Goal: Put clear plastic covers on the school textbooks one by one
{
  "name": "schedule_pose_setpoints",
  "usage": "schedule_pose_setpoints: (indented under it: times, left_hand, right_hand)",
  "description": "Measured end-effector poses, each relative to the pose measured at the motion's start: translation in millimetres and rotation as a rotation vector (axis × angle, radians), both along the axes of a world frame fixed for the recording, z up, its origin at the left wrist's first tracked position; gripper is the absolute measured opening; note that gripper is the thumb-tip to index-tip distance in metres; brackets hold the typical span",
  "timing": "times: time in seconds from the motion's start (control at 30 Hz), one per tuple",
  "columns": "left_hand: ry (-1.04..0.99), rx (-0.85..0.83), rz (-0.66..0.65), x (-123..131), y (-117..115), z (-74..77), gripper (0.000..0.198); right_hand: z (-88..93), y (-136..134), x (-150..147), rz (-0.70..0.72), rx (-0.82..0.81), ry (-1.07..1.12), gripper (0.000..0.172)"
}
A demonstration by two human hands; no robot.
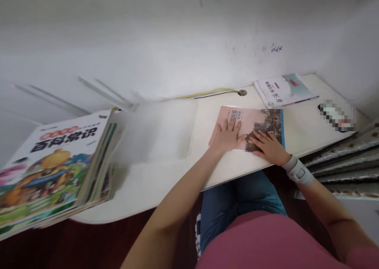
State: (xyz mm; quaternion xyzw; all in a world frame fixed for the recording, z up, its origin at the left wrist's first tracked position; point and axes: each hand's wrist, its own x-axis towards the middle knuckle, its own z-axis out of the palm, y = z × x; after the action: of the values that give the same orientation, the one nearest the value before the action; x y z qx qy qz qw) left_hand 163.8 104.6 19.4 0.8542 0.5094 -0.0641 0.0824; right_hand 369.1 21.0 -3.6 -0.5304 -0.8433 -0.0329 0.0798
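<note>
A thin pink book with a dark picture and a blue edge lies flat on the white desk in front of me. My left hand rests flat on the book's left part, fingers stretched out. My right hand, with a white band at the wrist, lies flat on the book's lower right part, fingers spread. Neither hand grips anything.
A tall stack of colourful picture books sits at the desk's left end. A white booklet lies at the back right, a dark blurred object beside it. Yellow and black cables run into a hole by the wall. Patterned bedding at right.
</note>
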Motion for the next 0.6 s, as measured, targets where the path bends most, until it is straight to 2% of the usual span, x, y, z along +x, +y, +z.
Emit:
schedule_pose_setpoints:
  times: [0.17,0.23,0.3,0.37,0.4,0.5,0.6]
  left_hand:
    - [0.04,0.099,0.073,-41,-49,1.1,0.066]
    - [-0.039,0.096,0.106,-62,-50,5.1,0.055]
    - [-0.178,0.074,0.239,-77,-31,10.6,0.047]
    - [-0.259,0.127,0.419,-83,5,14.9,0.045]
    - [-0.282,0.1,0.479,-82,26,15.9,0.044]
    - [-0.276,0.028,0.502,-67,79,14.0,0.048]
    - [-0.266,0.028,0.498,-52,105,8.7,0.047]
  right_hand:
    - [-0.2,3,61,-0.281,-0.067,-0.052,0.055]
    - [5.3,11,80,-0.332,-0.081,-0.039,0.056]
    - [13.1,31,87,-0.39,-0.097,0.006,0.055]
    - [20.7,60,86,-0.523,-0.122,0.088,0.048]
    - [23.7,76,83,-0.594,-0.145,0.139,0.046]
    - [27.6,112,77,-0.673,-0.209,0.232,0.042]
    - [25.0,121,73,-0.681,-0.212,0.262,0.037]
